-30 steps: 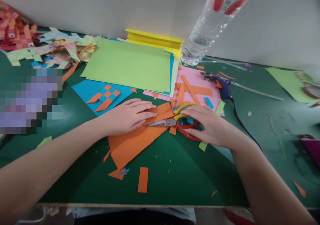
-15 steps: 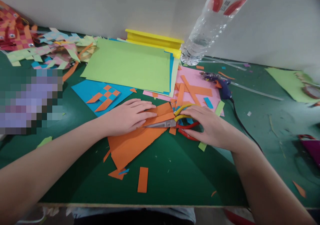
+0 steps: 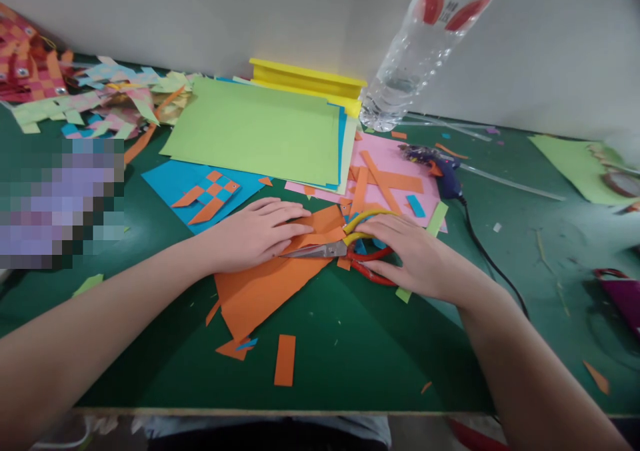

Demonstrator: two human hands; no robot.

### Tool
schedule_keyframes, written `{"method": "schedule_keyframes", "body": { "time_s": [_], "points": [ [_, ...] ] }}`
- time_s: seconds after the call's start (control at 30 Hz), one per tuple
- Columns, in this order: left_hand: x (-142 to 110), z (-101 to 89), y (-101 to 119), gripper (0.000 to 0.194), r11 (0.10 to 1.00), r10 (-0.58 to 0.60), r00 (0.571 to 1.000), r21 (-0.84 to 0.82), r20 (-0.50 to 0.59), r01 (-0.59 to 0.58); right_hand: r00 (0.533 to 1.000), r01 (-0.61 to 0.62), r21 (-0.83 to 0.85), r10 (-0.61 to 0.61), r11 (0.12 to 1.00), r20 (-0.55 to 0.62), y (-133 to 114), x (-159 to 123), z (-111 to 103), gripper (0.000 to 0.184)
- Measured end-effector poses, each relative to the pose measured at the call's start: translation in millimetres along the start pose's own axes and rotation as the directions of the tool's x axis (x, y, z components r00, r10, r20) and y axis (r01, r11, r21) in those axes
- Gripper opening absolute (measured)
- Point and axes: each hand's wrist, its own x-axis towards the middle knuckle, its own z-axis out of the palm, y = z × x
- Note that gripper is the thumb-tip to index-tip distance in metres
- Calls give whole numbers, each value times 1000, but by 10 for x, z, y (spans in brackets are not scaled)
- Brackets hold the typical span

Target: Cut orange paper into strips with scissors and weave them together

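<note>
Near the table's front edge, the left hand [image 3: 255,234] presses flat, fingers together, on the orange paper [image 3: 265,284]; the right hand [image 3: 417,254] grips the scissors [image 3: 345,247], cutting partway; loose strips [image 3: 285,359] already lie cut.

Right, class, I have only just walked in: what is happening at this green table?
A person sits at a green table strewn with coloured paper. The left hand lies flat on an orange sheet, pressing it down. The right hand grips scissors with yellow and red handles, blades closed and lying on the sheet's edge. Cut orange strips lie nearby; a stack of green paper, a glue gun and a plastic bottle stand behind.
</note>
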Motion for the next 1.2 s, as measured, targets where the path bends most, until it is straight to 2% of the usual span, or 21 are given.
{"method": "schedule_keyframes", "body": {
  "time_s": [0.33,0.57,0.93,1.2],
  "points": [
    [12,5,10,39,1000,-4,1000,-3,-3,4,999,-36,13,36,999,-21,-56,8,-15,31],
    [14,3,13,38,1000,1,1000,9,-2,-1,999,-50,-2,50,999,5,-146,41,-5,33],
    [15,7,10,37,1000,-5,1000,8,-6,5,1000,-8,28,7,1000,24,-96,25,4,31],
    [9,-3,17,37,999,13,1000,36,-4,-13,999,-45,22,44,999,30,-122,31,4,31]
  ]
}}
